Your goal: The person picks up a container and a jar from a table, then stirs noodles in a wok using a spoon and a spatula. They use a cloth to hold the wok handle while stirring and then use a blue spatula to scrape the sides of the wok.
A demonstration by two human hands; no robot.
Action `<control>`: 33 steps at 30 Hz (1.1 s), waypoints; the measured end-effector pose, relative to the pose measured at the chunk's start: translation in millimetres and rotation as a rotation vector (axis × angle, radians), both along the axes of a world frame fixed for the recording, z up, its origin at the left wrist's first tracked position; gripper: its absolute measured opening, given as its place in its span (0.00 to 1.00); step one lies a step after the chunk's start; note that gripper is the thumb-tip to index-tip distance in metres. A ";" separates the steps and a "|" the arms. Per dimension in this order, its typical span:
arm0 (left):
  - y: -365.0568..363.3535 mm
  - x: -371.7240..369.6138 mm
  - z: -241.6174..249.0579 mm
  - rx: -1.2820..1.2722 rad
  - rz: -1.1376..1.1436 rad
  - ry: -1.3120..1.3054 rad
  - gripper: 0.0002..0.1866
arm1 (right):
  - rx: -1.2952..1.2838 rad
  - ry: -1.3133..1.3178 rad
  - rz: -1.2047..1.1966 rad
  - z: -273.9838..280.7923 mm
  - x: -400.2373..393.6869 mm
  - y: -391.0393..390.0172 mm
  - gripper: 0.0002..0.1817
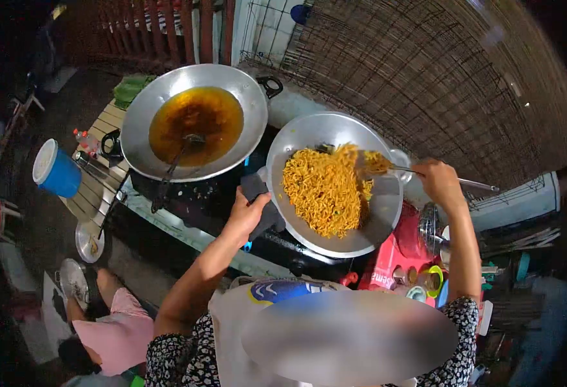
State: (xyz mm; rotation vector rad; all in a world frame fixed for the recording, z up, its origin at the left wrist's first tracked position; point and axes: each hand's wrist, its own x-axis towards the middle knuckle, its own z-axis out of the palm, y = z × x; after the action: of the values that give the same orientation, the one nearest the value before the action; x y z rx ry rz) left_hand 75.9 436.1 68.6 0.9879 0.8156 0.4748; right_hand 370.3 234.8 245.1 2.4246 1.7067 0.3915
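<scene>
Yellow noodles [325, 193] fill the middle of a silver wok [383, 222] in front of me. My right hand [438, 184] is closed around the long metal handle of a spatula [477, 185]. Its blade is among the noodles at the wok's right side, with some noodles raised on it. At the wok's left rim, my left hand [248, 213] grips a dark folded cloth [254, 188]. The cloth lies against the wok's side, and whether a handle is under it is hidden.
To the left stands a bigger wok [254, 116] of brown oil, with a ladle [175, 161] resting in it. A blue bucket [62, 174] is on a slatted table [93, 193]. Wire mesh [386, 71] runs behind. Jars [428, 280] sit at right. Someone in pink [119, 332] is lower left.
</scene>
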 end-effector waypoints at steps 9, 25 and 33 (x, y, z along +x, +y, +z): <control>-0.2 9.5 -15.7 0.189 0.025 0.065 0.24 | -0.029 0.601 -0.164 -139.2 10.0 0.9 0.11; 3.4 -0.1 2.3 0.067 -0.067 0.091 0.24 | 0.037 0.181 -0.237 -7.4 -37.3 10.1 0.11; -0.1 -1.2 -10.1 0.197 -0.006 -0.023 0.24 | -0.348 -0.265 -0.250 20.9 -15.6 0.5 0.10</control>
State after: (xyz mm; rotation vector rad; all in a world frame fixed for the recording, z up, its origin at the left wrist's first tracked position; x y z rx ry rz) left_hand 74.7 436.0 58.5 1.1634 0.7549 0.5685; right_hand 354.6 235.3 266.0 2.1824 1.2292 0.3316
